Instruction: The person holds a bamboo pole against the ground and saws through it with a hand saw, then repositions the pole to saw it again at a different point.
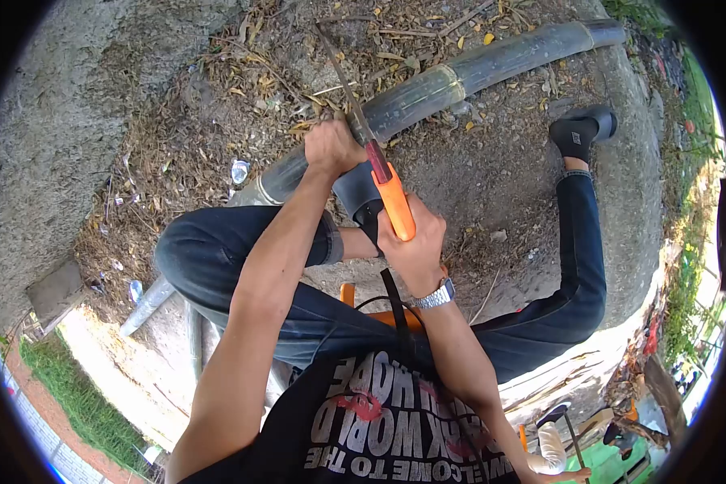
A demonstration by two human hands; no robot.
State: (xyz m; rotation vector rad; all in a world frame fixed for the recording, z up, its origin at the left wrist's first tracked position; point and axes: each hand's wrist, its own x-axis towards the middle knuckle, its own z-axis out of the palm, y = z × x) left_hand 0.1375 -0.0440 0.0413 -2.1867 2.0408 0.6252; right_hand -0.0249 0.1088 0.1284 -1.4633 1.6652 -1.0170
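Note:
A thick green-grey bamboo pole (411,101) lies diagonally over the ground, from lower left to upper right. My left hand (331,147) is wrapped round the pole, just left of the saw. In my right hand (418,246) is the orange handle of a hand saw (394,198). The saw's long, narrow blade crosses the pole beside my left hand and points away to the upper left. Whether its teeth have cut into the bamboo cannot be made out.
A concrete wall (56,129) rises at the left. Dry leaves and twigs litter the dirt around the pole. My shod foot (574,137) rests at the right. A plastic bottle (239,171) lies near the pole. Another person's hand (577,476) holds a stick at the lower right.

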